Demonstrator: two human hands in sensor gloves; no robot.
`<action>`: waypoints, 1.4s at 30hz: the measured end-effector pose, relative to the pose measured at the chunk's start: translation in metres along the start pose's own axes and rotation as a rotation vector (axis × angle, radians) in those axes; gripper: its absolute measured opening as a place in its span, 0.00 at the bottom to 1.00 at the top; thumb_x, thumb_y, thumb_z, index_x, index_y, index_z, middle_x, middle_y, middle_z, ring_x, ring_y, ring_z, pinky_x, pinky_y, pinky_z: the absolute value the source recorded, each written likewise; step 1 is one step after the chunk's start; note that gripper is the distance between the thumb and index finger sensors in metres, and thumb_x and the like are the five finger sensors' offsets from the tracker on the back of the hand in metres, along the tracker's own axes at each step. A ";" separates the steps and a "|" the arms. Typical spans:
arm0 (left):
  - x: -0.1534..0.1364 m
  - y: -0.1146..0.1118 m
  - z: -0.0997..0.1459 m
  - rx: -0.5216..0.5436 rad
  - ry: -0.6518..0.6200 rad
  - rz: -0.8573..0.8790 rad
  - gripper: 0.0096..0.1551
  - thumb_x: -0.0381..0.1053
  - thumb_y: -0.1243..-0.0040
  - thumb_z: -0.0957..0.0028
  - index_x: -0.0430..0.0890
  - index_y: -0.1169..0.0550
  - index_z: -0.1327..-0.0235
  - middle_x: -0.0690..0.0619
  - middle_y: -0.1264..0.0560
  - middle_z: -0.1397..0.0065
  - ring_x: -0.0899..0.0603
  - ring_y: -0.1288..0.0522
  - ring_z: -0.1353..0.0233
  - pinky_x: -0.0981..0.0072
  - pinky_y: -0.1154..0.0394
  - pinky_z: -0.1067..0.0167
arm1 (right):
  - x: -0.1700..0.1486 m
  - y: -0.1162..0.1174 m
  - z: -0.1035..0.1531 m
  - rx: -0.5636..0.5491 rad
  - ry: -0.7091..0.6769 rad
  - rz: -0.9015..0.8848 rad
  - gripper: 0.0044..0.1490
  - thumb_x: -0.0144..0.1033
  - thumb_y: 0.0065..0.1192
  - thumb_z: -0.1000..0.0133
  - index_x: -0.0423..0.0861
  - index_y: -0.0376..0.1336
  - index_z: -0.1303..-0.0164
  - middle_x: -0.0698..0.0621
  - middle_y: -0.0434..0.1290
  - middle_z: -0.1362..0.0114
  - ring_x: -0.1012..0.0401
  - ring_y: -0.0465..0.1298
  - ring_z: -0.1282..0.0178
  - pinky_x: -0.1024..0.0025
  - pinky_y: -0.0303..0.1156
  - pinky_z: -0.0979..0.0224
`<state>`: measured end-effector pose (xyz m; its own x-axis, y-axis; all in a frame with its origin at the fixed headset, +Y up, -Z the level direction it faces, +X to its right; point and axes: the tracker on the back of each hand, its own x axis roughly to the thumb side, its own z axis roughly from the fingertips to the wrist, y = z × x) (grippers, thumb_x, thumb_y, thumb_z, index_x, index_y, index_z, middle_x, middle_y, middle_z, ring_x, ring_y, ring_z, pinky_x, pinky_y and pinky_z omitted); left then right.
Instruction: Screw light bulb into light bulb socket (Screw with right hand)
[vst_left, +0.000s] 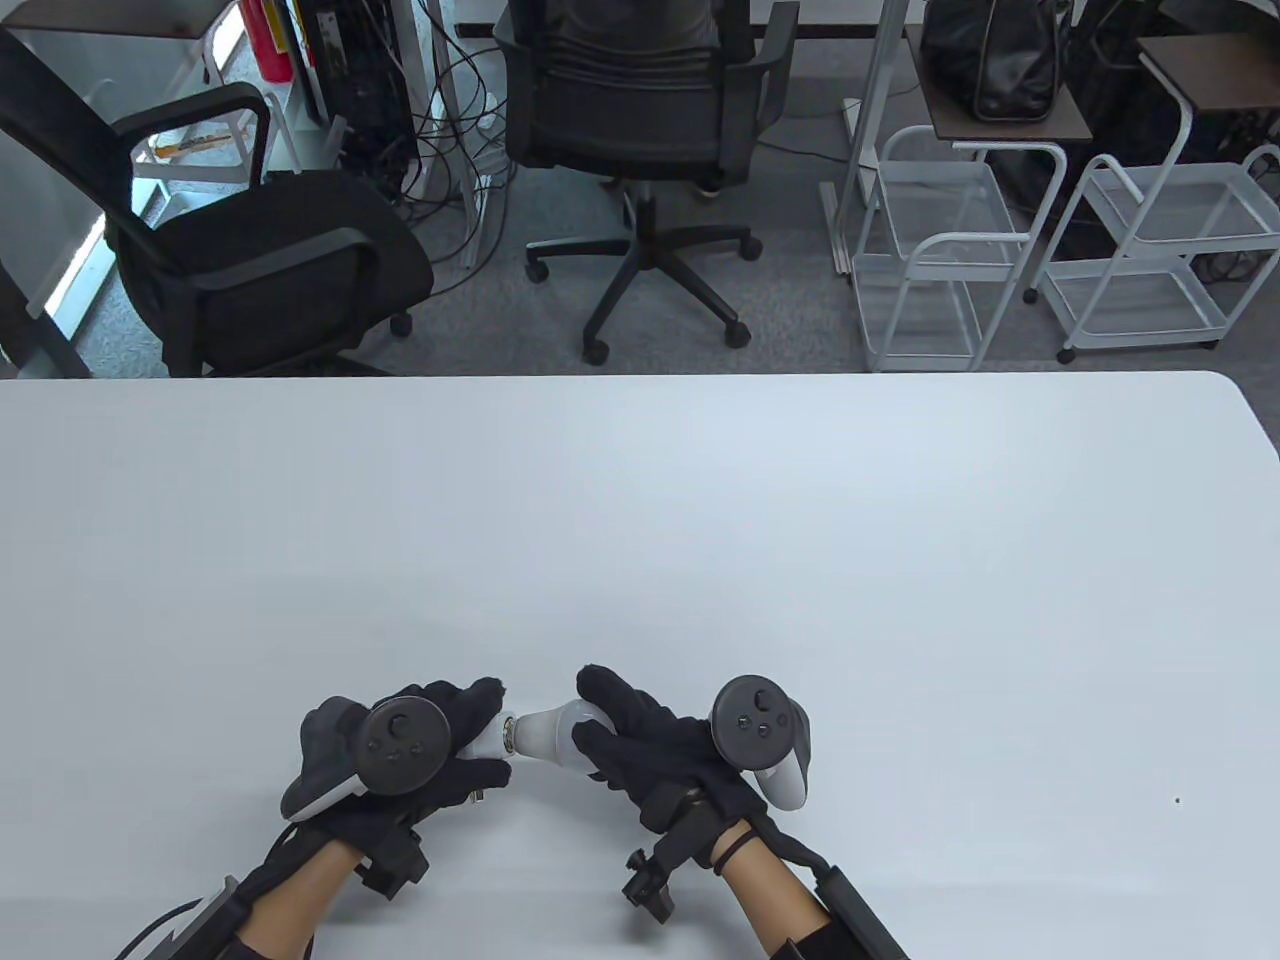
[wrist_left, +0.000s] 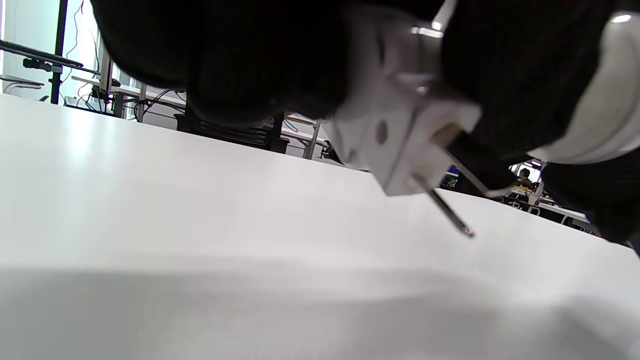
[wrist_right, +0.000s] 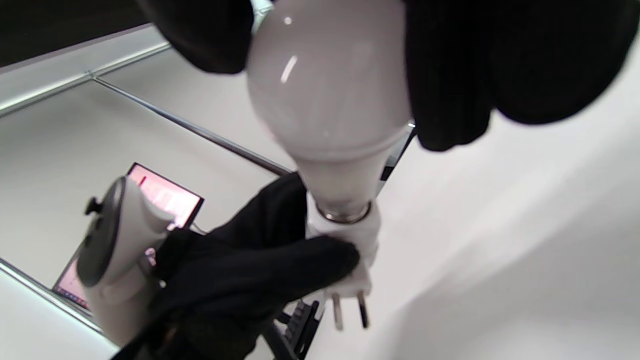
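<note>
The light bulb (vst_left: 553, 733) lies horizontal above the desk (vst_left: 700, 520), right hand (vst_left: 660, 750) grip around its globe, base meeting the socket (vst_left: 490, 737) held in the left hand (vst_left: 400, 760) grip.

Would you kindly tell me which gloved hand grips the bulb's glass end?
The right hand: it wraps the light bulb, while the left hand holds the pronged socket.

Both hands low near table's front edge, close together, fingertips facing inward. Left hand (vst_left: 400, 755) curled, fingers (wrist_right: 280, 265) wrapped round what it holds. Right hand (vst_left: 655, 745) palm down, fingers (wrist_right: 450, 75) closed over its item, wrist angled in.
</note>
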<state>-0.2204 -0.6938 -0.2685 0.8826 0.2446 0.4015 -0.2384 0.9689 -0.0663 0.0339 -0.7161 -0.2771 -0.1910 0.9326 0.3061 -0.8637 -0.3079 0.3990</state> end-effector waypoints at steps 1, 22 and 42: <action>0.001 0.000 0.000 -0.001 -0.005 -0.014 0.46 0.64 0.27 0.54 0.45 0.27 0.25 0.40 0.23 0.44 0.44 0.23 0.49 0.38 0.32 0.32 | 0.000 0.000 0.000 -0.004 0.004 0.001 0.37 0.37 0.53 0.35 0.29 0.51 0.25 0.15 0.61 0.39 0.36 0.77 0.55 0.45 0.75 0.57; -0.003 -0.001 -0.001 -0.040 -0.002 0.097 0.45 0.65 0.27 0.54 0.44 0.26 0.27 0.41 0.22 0.46 0.45 0.22 0.50 0.39 0.31 0.33 | -0.002 -0.003 0.001 -0.045 0.011 0.048 0.32 0.38 0.52 0.34 0.40 0.51 0.23 0.14 0.65 0.44 0.39 0.79 0.60 0.48 0.77 0.62; 0.000 0.000 0.000 -0.017 -0.005 0.053 0.45 0.65 0.27 0.54 0.44 0.26 0.27 0.41 0.22 0.47 0.45 0.22 0.51 0.39 0.31 0.33 | -0.004 -0.004 0.001 -0.033 0.009 -0.005 0.32 0.35 0.54 0.35 0.34 0.55 0.25 0.15 0.60 0.36 0.33 0.75 0.53 0.43 0.74 0.56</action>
<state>-0.2205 -0.6937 -0.2682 0.8668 0.2952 0.4019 -0.2774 0.9552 -0.1034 0.0389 -0.7185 -0.2789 -0.1912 0.9358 0.2962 -0.8794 -0.2974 0.3718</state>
